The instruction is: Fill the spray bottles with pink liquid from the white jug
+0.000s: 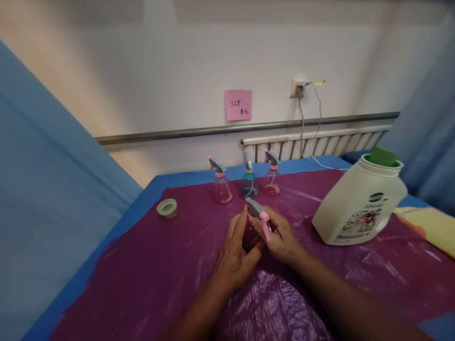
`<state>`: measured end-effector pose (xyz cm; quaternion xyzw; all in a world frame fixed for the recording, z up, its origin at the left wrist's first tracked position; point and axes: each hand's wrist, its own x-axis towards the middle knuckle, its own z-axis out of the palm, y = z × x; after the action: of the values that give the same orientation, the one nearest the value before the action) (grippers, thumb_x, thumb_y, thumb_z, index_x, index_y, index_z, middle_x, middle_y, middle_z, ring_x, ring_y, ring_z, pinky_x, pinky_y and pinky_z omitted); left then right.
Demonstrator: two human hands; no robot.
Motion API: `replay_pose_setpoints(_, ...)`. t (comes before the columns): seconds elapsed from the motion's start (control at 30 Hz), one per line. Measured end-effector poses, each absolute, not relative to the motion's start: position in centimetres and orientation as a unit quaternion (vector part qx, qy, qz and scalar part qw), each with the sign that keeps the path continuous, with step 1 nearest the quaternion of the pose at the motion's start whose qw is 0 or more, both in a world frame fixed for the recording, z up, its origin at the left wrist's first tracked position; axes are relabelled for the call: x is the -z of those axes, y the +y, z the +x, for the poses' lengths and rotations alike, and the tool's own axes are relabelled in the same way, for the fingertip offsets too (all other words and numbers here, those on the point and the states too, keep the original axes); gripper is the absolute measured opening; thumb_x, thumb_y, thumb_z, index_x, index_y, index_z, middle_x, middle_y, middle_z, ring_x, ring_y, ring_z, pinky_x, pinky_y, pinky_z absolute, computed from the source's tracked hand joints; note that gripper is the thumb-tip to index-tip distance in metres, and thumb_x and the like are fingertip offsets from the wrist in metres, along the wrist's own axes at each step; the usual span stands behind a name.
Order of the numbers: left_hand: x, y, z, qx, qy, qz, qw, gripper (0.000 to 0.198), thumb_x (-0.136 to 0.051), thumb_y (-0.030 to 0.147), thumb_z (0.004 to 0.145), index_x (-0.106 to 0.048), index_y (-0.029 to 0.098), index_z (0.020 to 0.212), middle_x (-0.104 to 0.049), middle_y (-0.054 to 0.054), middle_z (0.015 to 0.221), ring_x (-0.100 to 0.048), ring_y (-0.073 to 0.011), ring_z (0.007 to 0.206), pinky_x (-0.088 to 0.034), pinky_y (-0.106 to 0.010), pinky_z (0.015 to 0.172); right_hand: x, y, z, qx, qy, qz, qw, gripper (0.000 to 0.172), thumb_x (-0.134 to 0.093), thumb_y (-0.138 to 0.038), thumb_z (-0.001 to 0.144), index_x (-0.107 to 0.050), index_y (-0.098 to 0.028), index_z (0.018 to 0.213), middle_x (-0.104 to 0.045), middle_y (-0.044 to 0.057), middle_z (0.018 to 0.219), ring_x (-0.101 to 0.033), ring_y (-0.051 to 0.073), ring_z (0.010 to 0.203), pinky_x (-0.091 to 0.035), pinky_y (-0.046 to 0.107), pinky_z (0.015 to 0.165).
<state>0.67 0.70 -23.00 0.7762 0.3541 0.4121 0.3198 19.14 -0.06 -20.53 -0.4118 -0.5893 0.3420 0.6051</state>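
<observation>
Centrally, both hands close around one spray bottle (255, 207) above the near-middle part of the purple sheet (159, 274). The left hand (232, 255) is cupped against the bottle's left side, fingers extended upward and thumb angled inward. The right hand (282, 237) wraps the opposite side with bent fingers, just below the grey head. The pink nozzle and trigger face the wearer. Most of the bottle's body is hidden by the hands; its contents, and whether its base touches the sheet, cannot be determined. The left forearm rises from the bottom edge, which cuts it off; the right forearm slants in from the lower right corner.

Just beyond the hands stand a clear bottle (222, 189), a teal bottle (250, 183) and a second clear bottle (272, 182), all upright. To the left lies a pale green ring-shaped item (167, 208); roll or cup, it is hard to tell. To the right stands a cream jug (359, 203), a green object (383, 156) in its mouth. A yellow cloth (432, 229) is cut off at the right edge.
</observation>
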Motion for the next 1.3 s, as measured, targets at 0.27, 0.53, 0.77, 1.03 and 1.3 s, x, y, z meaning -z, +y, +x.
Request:
replay_pose_setpoints(0.27, 22.0, 0.4, 1.5, -0.412, 0.346, 0.783, 0.311, 0.068, -0.081, 0.027, 0.102, -0.059, 0.036, 0.166, -0.061, -0.009, 0.161, -0.064, -0.0338, 0.15, -0.058, -0.055, 0.128, 21.7, 0.7, 18.4, -0.382, -0.492, -0.433, 0.652, 0.035, -0.095, -0.046, 0.086, -0.075, -0.026, 0.106, -0.083, 0.004, 0.106, -0.077, 0.025, 0.1, -0.061, 0.041, 0.097)
replay_pose_setpoints(0.53, 22.0, 0.2, 1.6, -0.404, 0.355, 0.784, 0.311, 0.085, -0.081, 0.027, 0.103, -0.044, 0.038, 0.178, -0.054, -0.01, 0.174, -0.058, -0.0356, 0.159, -0.052, -0.061, 0.133, 20.3, -0.3, 18.9, -0.417, -0.524, -0.366, 0.646, 0.041, -0.086, -0.057, 0.099, -0.077, -0.029, 0.128, -0.085, 0.009, 0.13, -0.079, 0.03, 0.123, -0.059, 0.048, 0.115)
replay_pose_setpoints(0.77, 22.0, 0.2, 1.4, -0.409, 0.34, 0.782, 0.323, 0.078, -0.082, 0.024, 0.103, -0.052, 0.037, 0.174, -0.061, -0.01, 0.17, -0.061, -0.0355, 0.157, -0.053, -0.059, 0.133, 20.6, -0.4, 19.3, -0.383, -0.556, -0.403, 0.618, 0.032, -0.078, -0.056, 0.106, -0.085, -0.029, 0.121, -0.086, 0.007, 0.123, -0.079, 0.031, 0.117, -0.06, 0.049, 0.113)
replay_pose_setpoints(1.03, 22.9, 0.4, 1.1, -0.414, 0.378, 0.781, 0.276, 0.078, -0.083, 0.034, 0.105, -0.049, 0.037, 0.175, -0.056, -0.012, 0.177, -0.056, -0.037, 0.165, -0.049, -0.06, 0.136, 21.0, 0.3, 18.2, -0.348, -0.516, -0.436, 0.649, 0.027, -0.086, -0.045, 0.096, -0.084, -0.027, 0.116, -0.088, 0.006, 0.118, -0.079, 0.029, 0.112, -0.059, 0.046, 0.108)
replay_pose_setpoints(1.3, 23.9, 1.4, 0.7, -0.419, 0.406, 0.767, 0.267, 0.083, -0.086, 0.035, 0.101, -0.05, 0.037, 0.175, -0.054, -0.01, 0.181, -0.052, -0.0466, 0.168, -0.049, -0.068, 0.138, 21.1, 0.7, 17.7, -0.336, -0.527, -0.436, 0.647, 0.028, -0.081, -0.043, 0.099, -0.084, -0.025, 0.121, -0.087, 0.007, 0.12, -0.079, 0.028, 0.113, -0.06, 0.043, 0.106)
